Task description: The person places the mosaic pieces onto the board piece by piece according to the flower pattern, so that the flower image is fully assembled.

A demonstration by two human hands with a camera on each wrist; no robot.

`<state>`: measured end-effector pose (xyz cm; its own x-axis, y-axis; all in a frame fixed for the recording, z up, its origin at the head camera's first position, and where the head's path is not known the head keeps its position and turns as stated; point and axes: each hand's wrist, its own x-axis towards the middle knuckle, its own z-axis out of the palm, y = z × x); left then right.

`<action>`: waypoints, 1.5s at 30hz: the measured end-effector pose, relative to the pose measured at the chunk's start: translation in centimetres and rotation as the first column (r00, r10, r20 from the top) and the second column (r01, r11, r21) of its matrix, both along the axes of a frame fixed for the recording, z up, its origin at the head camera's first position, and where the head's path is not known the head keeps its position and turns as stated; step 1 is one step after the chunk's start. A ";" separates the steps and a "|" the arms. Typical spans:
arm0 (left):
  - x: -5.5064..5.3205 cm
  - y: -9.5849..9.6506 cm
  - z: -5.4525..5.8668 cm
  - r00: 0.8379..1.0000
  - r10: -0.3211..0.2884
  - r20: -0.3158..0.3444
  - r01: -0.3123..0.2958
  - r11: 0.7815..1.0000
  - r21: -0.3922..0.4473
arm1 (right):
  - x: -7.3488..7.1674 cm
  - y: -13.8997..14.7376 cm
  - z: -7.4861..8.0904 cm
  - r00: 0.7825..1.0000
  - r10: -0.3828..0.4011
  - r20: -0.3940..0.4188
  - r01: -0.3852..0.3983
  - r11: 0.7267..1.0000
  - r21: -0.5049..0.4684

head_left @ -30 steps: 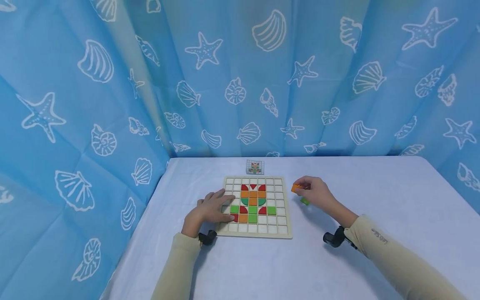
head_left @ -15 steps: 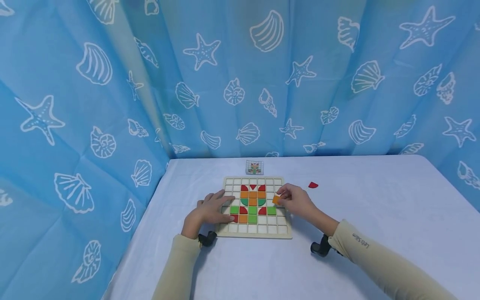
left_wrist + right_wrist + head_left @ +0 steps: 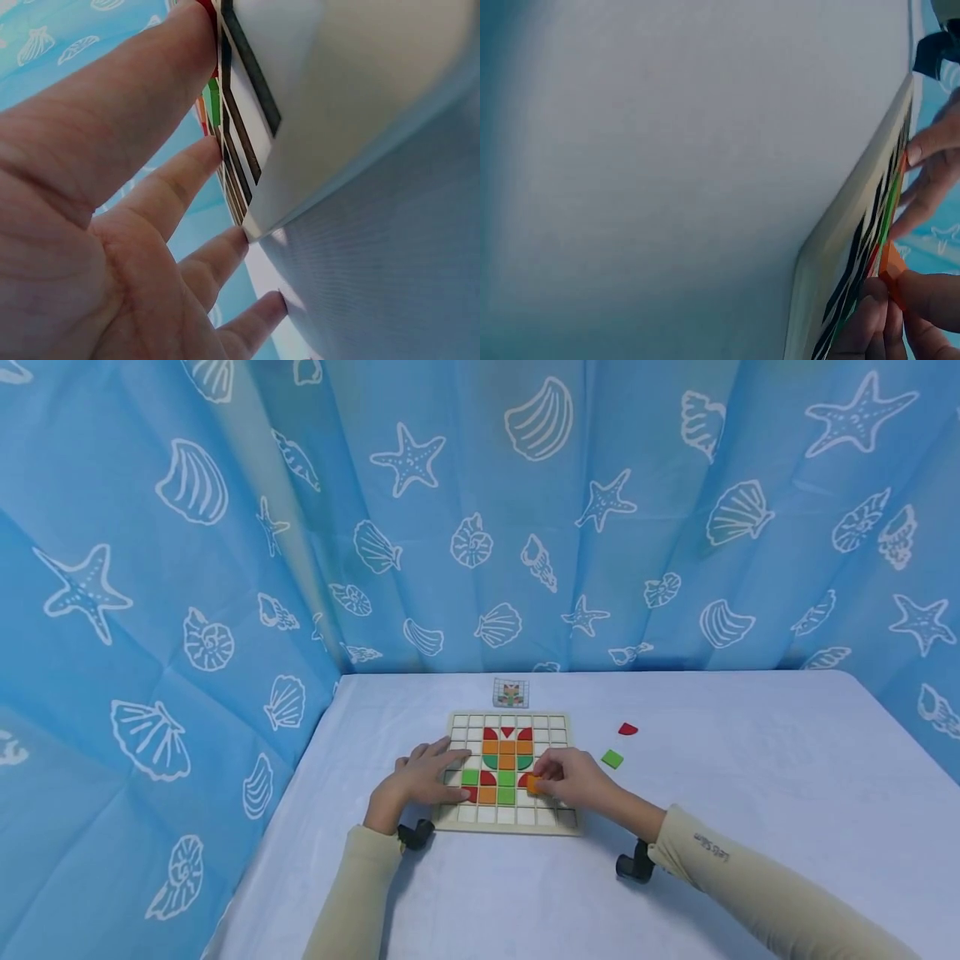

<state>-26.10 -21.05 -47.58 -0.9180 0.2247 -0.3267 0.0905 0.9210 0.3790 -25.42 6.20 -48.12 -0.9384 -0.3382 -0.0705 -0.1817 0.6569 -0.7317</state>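
A square wooden grid board (image 3: 480, 828) lies on the table, with red, orange and green tiles forming a flower-like pattern among white cells. My left hand (image 3: 427, 775) rests on the board's left side, fingers spread, the thumb by a red tile at the lower left. In the left wrist view its fingertips (image 3: 212, 147) touch the board's edge and face. My right hand (image 3: 573, 777) pinches an orange square tile (image 3: 533, 784) between thumb and fingers, close over the lower right of the pattern. The right wrist view shows this orange tile (image 3: 890, 268) tilted against the board.
Right of the board lie a red quarter-round tile (image 3: 627, 728) and a green square tile (image 3: 612, 758). Behind the board stands a small card (image 3: 511, 693) with a similar pattern. A blue shell-print curtain (image 3: 480, 527) hangs along the back and left of the white table (image 3: 750, 752).
My right hand has brought the orange tile from right of the board leftward over it, then down toward the lower rows. The red and green loose tiles are now uncovered. My left hand stays put.
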 end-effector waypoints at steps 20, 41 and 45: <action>0.0 0.0 0.3 1.000 -0.007 -0.007 0.007 1.000 -0.006 | 0.2 -1.6 -0.3 0.985 0.155 -0.074 -0.142 0.977 0.156; 0.0 0.0 0.3 1.000 0.000 0.013 0.000 1.000 -0.002 | -0.3 -1.7 0.5 0.979 0.199 -0.044 -0.187 0.962 0.197; 0.1 0.0 0.3 1.000 0.000 0.011 0.000 1.000 0.000 | -0.8 -1.1 0.7 0.970 0.241 -0.033 -0.236 0.966 0.106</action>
<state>-26.05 -21.08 -47.29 -0.9145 0.2247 -0.3365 0.0863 0.9208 0.3804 -26.25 5.07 -47.45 -0.8346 -0.5458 -0.0746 -0.3737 0.6604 -0.6514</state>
